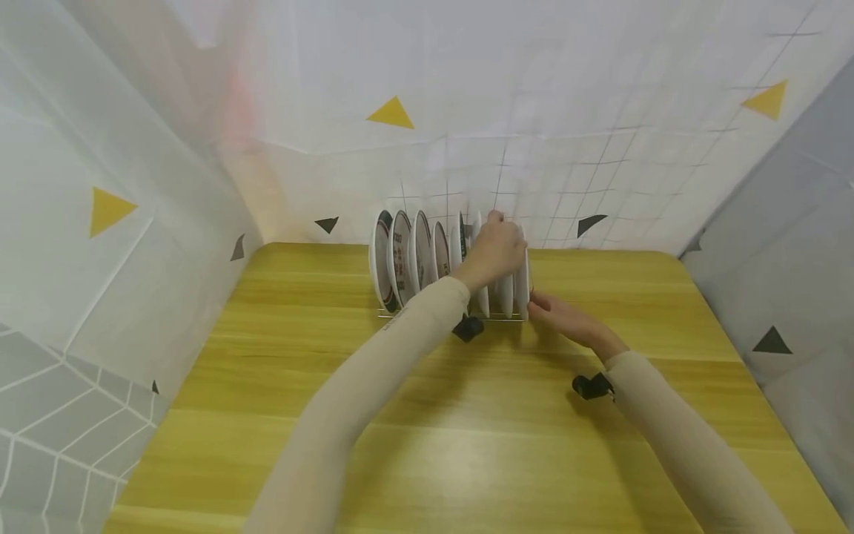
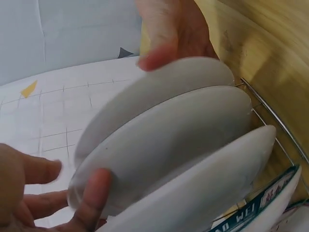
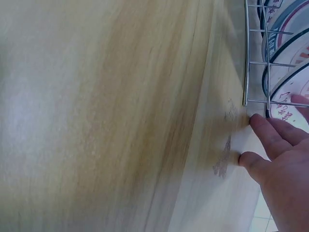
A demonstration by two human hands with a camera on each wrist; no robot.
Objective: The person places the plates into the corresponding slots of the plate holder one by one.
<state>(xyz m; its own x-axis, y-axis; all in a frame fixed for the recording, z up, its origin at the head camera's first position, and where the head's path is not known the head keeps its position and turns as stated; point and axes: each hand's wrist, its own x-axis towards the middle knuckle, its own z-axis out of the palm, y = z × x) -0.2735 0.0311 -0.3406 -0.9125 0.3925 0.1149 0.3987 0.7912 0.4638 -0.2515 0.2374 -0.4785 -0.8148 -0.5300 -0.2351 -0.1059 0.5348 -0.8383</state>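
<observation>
Several white plates stand on edge in a row in a wire dish rack. My left hand reaches over the right-hand plates. In the left wrist view its fingers pass around the rim of the middle plain plate, one on its face and another behind the edge. Nearer, another white plate leans beside it. My right hand is at the rack's right end, fingers extended; in the left wrist view a fingertip touches the far plate.
The rack stands on a wood-grain table, close to a white backdrop with triangles and grid lines. Black wrist devices hang under both sleeves. Patterned plates show through the wire in the right wrist view.
</observation>
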